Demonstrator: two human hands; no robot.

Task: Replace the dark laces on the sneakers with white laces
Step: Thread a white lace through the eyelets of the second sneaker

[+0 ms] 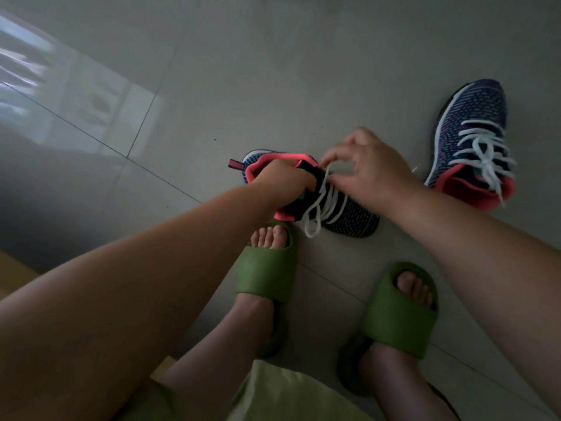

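knit-cloth sneaker [349, 214], woven white lace [315, 208], glossy floor tiles [243, 71]

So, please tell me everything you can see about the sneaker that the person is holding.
The held sneaker is a dark blue knit shoe with small light dashes, a pink collar lining and a heel tab. Its toe points to the lower right, near the floor, above a green slipper. A white lace crosses its front several times, and a loose loop hangs down. The left hand grips the collar; the right hand pinches the lace near the top.
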